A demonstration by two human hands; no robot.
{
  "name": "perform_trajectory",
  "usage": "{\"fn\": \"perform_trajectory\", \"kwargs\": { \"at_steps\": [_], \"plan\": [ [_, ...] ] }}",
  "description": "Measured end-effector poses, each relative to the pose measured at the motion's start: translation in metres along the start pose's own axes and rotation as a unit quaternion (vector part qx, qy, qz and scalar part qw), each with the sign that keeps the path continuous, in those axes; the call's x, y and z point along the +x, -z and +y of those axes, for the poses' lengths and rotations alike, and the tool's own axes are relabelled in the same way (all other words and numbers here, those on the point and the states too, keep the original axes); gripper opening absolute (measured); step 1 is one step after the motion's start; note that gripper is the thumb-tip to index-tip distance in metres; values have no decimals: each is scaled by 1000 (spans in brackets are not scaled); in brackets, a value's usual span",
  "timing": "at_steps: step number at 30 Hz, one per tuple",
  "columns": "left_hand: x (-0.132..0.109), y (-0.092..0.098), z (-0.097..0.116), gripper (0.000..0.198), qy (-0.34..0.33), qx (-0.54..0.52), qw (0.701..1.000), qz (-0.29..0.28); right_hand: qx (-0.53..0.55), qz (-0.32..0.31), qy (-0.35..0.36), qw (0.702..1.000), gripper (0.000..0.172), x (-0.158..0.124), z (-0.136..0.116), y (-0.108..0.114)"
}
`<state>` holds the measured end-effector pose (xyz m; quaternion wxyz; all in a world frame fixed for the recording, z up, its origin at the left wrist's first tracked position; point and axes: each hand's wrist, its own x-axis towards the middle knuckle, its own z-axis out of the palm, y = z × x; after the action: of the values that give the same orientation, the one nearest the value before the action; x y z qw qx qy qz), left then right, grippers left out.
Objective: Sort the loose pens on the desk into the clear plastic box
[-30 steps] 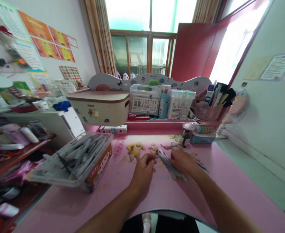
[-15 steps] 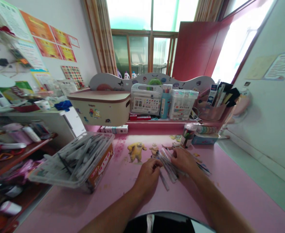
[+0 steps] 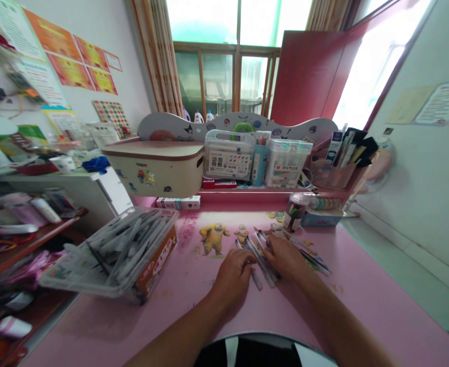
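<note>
On the pink desk, my left hand (image 3: 232,275) curls its fingers over a slim clear pen (image 3: 256,280), which pokes out below the thumb. My right hand (image 3: 287,257) lies just to the right, its fingers closed against the side of a bundle of clear-barrelled pens (image 3: 260,257). The bundle rests slantwise on the desk between both hands. Right of the right wrist lie several dark, thin pens or pencils (image 3: 316,262), partly hidden by the hand. My fingertips are partly covered, so the exact grip is hard to see.
An open clear plastic box (image 3: 111,290) heaped with pens (image 3: 128,244) stands at left. Behind the hands are a clear jar (image 3: 296,211) and a blue box (image 3: 321,219). A shelf at the back carries a cream bin (image 3: 155,176), marker cases (image 3: 230,158) and a pen holder (image 3: 333,176).
My right hand has shifted slightly left with its fingers against the pens, which now lie more neatly side by side. The pen by my left hand has moved up a little.
</note>
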<state>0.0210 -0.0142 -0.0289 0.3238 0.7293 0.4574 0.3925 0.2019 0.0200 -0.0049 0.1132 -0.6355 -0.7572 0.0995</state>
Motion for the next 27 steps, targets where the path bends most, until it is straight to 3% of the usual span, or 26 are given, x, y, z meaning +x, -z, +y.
{"fn": "perform_trajectory", "kwargs": {
  "at_steps": [5, 10, 15, 21, 25, 27],
  "plan": [
    [1, 0, -1, 28, -1, -2, 1000, -4, -1, 0, -40, 999, 19, 3, 3, -1],
    [0, -1, 0, 27, 7, -24, 1000, 12, 27, 48, -62, 997, 31, 5, 6, 2],
    [1, -1, 1, 24, 56, -91, 994, 37, -3, 13, -76, 997, 26, 1, 3, 7],
    [2, 5, 15, 24, 122, -218, 968, 21, 30, 98, 31, 994, 29, -7, -13, 12],
    [3, 7, 18, 35, 126, -281, 951, 20, -7, 91, 116, 989, 26, -17, -26, 5],
    [5, 7, 18, 30, 117, -310, 943, 38, -27, 93, 146, 985, 23, -20, -31, 0]
  ]
}}
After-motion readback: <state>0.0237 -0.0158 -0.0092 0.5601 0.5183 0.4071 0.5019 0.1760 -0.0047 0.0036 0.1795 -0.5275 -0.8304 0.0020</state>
